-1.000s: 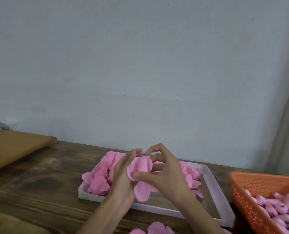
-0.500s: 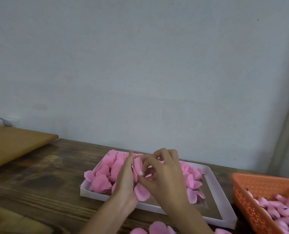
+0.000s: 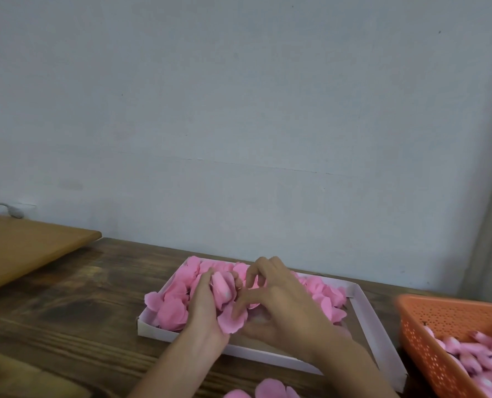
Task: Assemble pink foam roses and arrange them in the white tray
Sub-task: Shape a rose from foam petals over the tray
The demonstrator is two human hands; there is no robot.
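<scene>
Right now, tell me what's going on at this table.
A person is putting together a pink foam rose over the white tray. The left hand grips the rose from the side while the right hand pinches its petals. Pink foam flowers fill the tray's left and far parts. An orange basket of pink buds stands to the right, and loose petals lie on the wooden table at the near edge.

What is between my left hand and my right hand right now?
A pink foam rose, in the head view: the left hand grips it, the right hand pinches its petals, over the white tray.
</scene>
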